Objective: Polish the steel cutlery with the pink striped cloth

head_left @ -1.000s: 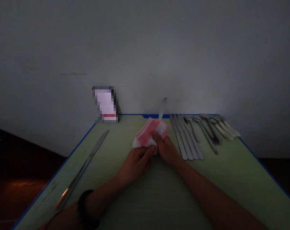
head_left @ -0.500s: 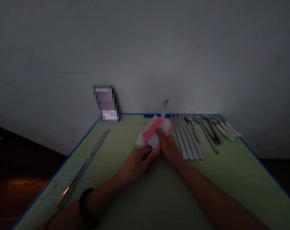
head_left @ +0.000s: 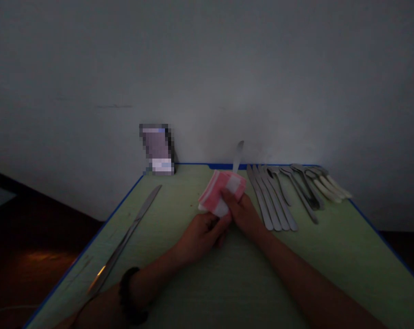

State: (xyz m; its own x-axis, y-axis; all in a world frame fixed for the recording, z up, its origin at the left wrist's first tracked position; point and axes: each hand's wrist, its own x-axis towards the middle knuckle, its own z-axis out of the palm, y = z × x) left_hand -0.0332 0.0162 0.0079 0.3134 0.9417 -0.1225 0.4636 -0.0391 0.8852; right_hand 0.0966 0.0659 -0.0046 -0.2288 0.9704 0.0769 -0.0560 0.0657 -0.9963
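A table knife (head_left: 238,156) points away from me, its blade tip showing beyond a folded pink-and-white cloth (head_left: 214,191). My right hand (head_left: 247,214) is closed on the cloth, thumb on top, pressing it around the knife. Just below, my left hand (head_left: 200,236) is closed at the knife's handle end; the handle itself is hidden by the fingers and cloth. Several table knives (head_left: 273,203) lie side by side to the right of my right hand. On the left of the table, near my left forearm, lies another knife (head_left: 138,219).
Several spoons (head_left: 301,192) and some cutlery with pale handles (head_left: 330,187) lie at the table's back right. A blurred-out phone (head_left: 158,148) leans against the wall (head_left: 207,68) at the back left. The green table (head_left: 179,192) has a blue edge.
The cloth sits flatter around the knife, and my right hand has shifted slightly with it. The whole view has moved a little, so everything appears further right. Both hands keep their hold.
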